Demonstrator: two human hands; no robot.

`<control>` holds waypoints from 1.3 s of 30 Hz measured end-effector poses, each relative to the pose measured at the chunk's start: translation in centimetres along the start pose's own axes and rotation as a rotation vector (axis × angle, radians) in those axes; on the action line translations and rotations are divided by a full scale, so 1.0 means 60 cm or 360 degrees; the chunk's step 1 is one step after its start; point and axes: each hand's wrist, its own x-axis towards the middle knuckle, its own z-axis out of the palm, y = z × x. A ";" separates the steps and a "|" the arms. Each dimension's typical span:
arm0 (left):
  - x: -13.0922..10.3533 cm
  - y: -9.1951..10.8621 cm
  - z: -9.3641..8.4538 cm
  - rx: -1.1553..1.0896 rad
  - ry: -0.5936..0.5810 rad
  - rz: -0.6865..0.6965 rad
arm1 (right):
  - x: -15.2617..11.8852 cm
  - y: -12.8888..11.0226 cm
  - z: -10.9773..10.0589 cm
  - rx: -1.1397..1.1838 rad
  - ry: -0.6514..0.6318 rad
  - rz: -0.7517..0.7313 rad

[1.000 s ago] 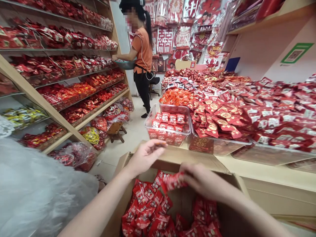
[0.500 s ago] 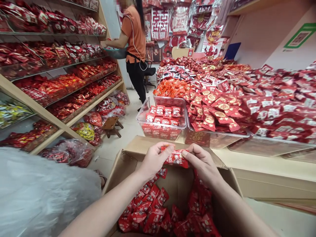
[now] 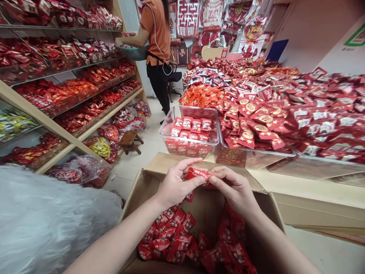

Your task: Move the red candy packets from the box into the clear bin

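Both hands meet above the open cardboard box (image 3: 258,188) and are closed together on one small red packet (image 3: 196,174). The left hand (image 3: 173,184) pinches the packet's left end between thumb and fingers, and the right hand (image 3: 234,190) pinches its right end. The packet hangs clear of the loose red packets (image 3: 176,238) heaped in the bottom of the box and touches none of them. Its long axis runs roughly left to right across the view, close to level, with one end toward each hand; the printed face is partly hidden by the fingers, so which way the print reads cannot be told. By its look the packet is a light, soft film wrapper, glossy and likely slippery, with a small filling that would give or crush under pressure. The safest hold appears to be the flat crimped ends, where both hands are now, rather than the filled middle. Just beyond the box, on the wooden counter (image 3: 299,198), stands a clear plastic tub (image 3: 212,146) partly filled with similar packets laid in rows. Beside it are wider trays of red packets (image 3: 256,129). Shelves (image 3: 74,144) of red goods run along the left. Another person (image 3: 156,38) in an orange top stands well apart at those shelves.
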 end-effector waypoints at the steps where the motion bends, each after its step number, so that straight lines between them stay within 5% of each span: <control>1: 0.000 0.000 -0.001 -0.0021 0.0001 -0.0015 | -0.001 0.000 0.001 0.0016 0.0017 -0.0014; 7: 0.003 -0.006 0.001 -0.0243 0.0048 -0.0084 | -0.006 -0.003 0.010 -0.0053 0.0107 -0.0067; 13: -0.011 0.001 0.010 -0.0552 0.0031 -0.0502 | -0.011 -0.009 0.001 -0.0893 0.0204 -0.0832; 16: -0.013 0.001 0.010 -0.0685 -0.0013 -0.0487 | -0.015 -0.011 0.001 -0.1094 0.0084 -0.1023; 20: -0.007 -0.002 0.002 -0.0458 0.0121 -0.0225 | -0.016 -0.009 0.010 -0.0976 0.0113 -0.0730; 23: -0.006 -0.001 -0.002 -0.0200 0.0128 -0.0171 | -0.011 -0.006 0.018 -0.0630 0.0279 -0.0214; 27: -0.007 -0.003 0.001 -0.0276 0.0131 -0.0145 | -0.008 -0.002 0.023 -0.0004 0.0113 0.0346; 32: -0.003 -0.007 0.000 -0.0415 0.0175 -0.0076 | -0.009 0.001 0.020 0.0274 0.0102 0.0447; 39: -0.009 -0.010 0.001 -0.0225 0.0009 -0.0078 | -0.014 -0.001 0.018 0.0279 0.0003 0.0485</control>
